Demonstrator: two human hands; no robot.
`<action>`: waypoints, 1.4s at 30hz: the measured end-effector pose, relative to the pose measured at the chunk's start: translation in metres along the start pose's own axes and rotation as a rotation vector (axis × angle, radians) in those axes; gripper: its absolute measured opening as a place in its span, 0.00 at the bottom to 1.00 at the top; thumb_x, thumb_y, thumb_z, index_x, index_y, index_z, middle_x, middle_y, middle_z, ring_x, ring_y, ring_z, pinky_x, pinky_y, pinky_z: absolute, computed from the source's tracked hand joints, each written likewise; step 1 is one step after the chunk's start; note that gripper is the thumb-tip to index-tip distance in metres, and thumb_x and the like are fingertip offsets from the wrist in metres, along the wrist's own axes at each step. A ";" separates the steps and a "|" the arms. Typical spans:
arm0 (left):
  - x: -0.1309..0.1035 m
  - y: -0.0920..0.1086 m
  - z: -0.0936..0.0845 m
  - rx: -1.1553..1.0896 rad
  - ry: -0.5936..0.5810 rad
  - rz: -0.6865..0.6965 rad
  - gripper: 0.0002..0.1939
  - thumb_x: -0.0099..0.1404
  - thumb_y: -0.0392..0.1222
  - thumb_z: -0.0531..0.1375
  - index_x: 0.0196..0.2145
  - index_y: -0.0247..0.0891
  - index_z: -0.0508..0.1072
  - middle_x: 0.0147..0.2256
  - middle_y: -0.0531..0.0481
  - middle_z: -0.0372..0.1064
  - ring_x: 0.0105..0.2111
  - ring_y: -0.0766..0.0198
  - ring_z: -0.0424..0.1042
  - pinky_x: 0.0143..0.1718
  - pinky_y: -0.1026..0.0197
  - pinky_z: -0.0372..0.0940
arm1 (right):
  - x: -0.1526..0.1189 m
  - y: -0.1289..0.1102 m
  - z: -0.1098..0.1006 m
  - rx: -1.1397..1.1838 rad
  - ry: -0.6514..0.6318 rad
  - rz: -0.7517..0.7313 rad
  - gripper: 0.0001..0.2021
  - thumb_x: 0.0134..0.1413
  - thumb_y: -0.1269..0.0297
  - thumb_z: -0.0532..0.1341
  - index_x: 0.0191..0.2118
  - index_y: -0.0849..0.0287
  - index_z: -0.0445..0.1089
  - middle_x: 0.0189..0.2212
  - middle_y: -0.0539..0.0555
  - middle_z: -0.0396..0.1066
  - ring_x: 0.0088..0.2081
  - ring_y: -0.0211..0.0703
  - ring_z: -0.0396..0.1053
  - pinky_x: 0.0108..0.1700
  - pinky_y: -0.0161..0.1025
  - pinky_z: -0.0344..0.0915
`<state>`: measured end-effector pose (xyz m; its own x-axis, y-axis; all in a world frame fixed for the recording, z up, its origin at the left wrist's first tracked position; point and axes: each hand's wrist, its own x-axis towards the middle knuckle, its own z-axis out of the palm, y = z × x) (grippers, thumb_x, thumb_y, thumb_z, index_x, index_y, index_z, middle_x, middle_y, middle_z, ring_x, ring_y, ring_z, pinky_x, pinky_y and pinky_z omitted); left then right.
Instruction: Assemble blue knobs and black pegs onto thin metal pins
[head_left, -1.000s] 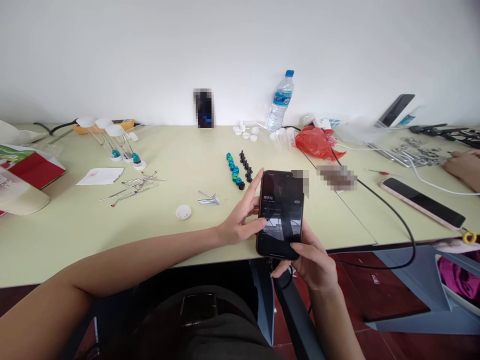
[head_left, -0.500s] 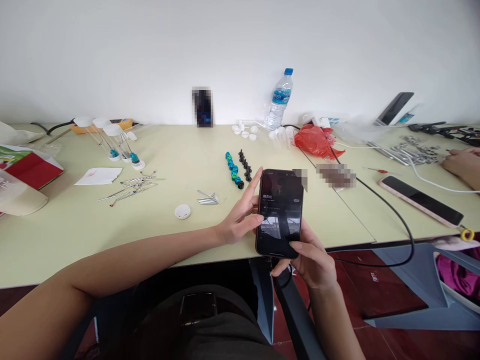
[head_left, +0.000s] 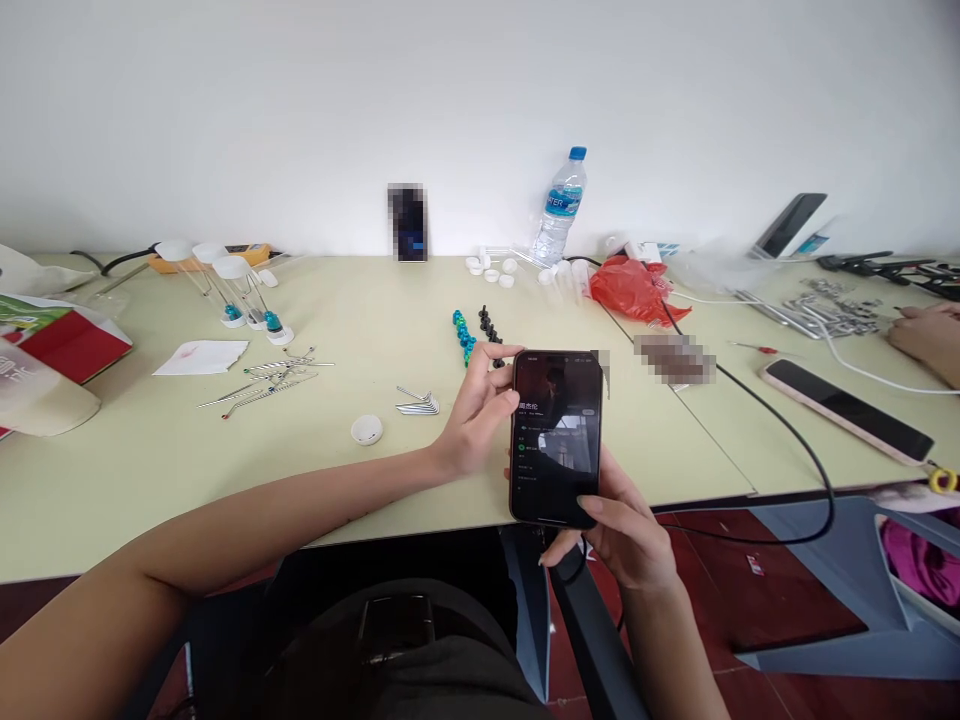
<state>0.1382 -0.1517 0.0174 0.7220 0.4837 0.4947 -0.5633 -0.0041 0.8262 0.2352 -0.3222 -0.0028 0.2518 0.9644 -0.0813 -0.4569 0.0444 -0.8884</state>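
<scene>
A smartphone (head_left: 556, 440) with a dark, lit screen is held upright over the table's front edge. My right hand (head_left: 630, 520) wraps its lower right side, with the thumb on the screen's bottom corner. At the upper left edge, my left hand (head_left: 474, 415) grips the phone, its thumb along the side and index finger at the top corner; the fingertips behind it are hidden. Beyond the phone lie a row of blue-green knobs (head_left: 463, 335) and a row of black ones (head_left: 490, 335). Left of my left hand are several hex keys (head_left: 418, 402) and a round white cap (head_left: 367, 430).
Thin metal tools (head_left: 270, 380) and capped clear tubes (head_left: 236, 270) stand or lie at left. A water bottle (head_left: 562, 205) leans on the wall near a red plastic bag (head_left: 631, 288). A black cable (head_left: 780, 430) loops off the table. Another person's hand (head_left: 930, 330) rests far right.
My left hand has shifted up along the phone's left edge, its thumb now higher and off the screen's middle. The list on the screen looks brighter. The camera view has tilted slightly up.
</scene>
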 end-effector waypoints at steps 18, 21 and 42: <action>0.014 0.012 0.001 0.082 0.108 -0.089 0.11 0.65 0.48 0.57 0.38 0.41 0.59 0.23 0.58 0.66 0.25 0.70 0.66 0.30 0.64 0.59 | 0.000 0.003 -0.003 -0.049 0.012 0.004 0.40 0.51 0.65 0.60 0.68 0.46 0.41 0.51 0.59 0.69 0.24 0.44 0.74 0.22 0.46 0.74; 0.014 0.011 0.001 0.076 0.107 -0.088 0.11 0.65 0.47 0.57 0.38 0.41 0.59 0.23 0.59 0.66 0.23 0.71 0.66 0.30 0.64 0.59 | 0.001 0.002 -0.002 -0.031 0.015 0.007 0.41 0.51 0.65 0.60 0.68 0.45 0.40 0.57 0.60 0.63 0.26 0.44 0.74 0.22 0.46 0.74; 0.014 0.010 0.000 0.082 0.101 -0.100 0.10 0.65 0.46 0.57 0.39 0.41 0.60 0.23 0.58 0.66 0.23 0.71 0.66 0.28 0.65 0.58 | 0.000 0.001 -0.002 -0.015 0.003 -0.002 0.40 0.51 0.66 0.60 0.67 0.43 0.42 0.61 0.59 0.58 0.25 0.43 0.75 0.22 0.48 0.75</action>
<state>0.1425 -0.1445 0.0326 0.7261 0.5710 0.3830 -0.4535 -0.0211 0.8910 0.2361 -0.3223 -0.0046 0.2550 0.9636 -0.0805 -0.4432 0.0425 -0.8954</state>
